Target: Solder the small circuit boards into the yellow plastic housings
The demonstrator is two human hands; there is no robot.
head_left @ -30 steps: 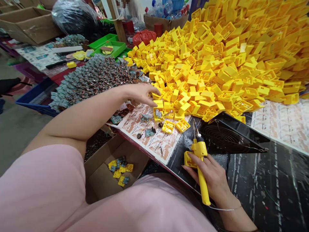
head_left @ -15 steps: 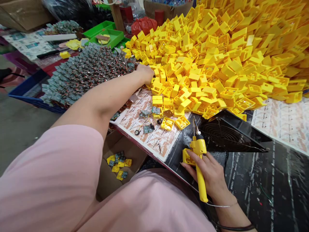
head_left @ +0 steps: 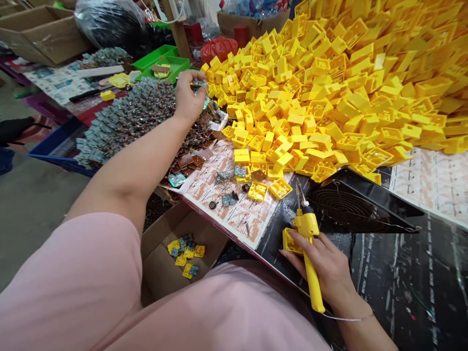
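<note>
My left hand [head_left: 189, 97] is raised over the heap of small grey circuit boards [head_left: 135, 114], pinching one small board between its fingertips. My right hand [head_left: 325, 270] rests on the black table near the front edge, gripping a yellow soldering iron [head_left: 309, 248] with its tip pointing away, and it also touches a yellow plastic housing [head_left: 290, 241] at its fingers. A huge pile of yellow housings [head_left: 329, 87] fills the table's far right. Loose boards and two open housings [head_left: 268, 190] lie on a printed sheet [head_left: 234, 207] between my hands.
A black fan grille [head_left: 347, 207] sits right of the iron. A cardboard box [head_left: 175, 258] below the table edge holds several finished yellow parts. Green trays [head_left: 164, 61], a black bag [head_left: 109, 22] and cardboard boxes stand at the back left. A blue crate [head_left: 54, 141] edges the board heap.
My left hand has moved from the loose housings at the pile's edge back and up to the board heap, and now pinches a small board. My right hand has stayed put with the iron.
</note>
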